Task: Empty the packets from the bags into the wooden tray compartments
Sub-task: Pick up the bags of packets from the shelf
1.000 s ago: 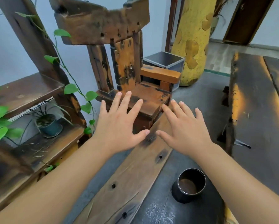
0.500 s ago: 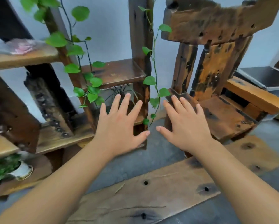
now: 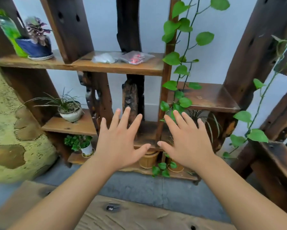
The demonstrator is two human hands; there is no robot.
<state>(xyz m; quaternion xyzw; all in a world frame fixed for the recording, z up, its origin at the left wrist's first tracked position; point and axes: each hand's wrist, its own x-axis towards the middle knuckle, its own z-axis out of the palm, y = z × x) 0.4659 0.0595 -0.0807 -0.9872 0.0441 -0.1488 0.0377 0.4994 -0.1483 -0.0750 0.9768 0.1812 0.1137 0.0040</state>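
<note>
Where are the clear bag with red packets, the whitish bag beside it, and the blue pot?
clear bag with red packets (image 3: pixel 136 57), head view, on the red contents.
whitish bag (image 3: pixel 104 58), head view, mid-bag.
blue pot (image 3: pixel 34 47), head view, front wall.

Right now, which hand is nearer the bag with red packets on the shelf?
Left, narrowly. The left hand is below the bag with red packets, slightly left; the right hand is below and further right.

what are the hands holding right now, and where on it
Nothing: the left hand and the right hand are both spread open in the air.
</note>
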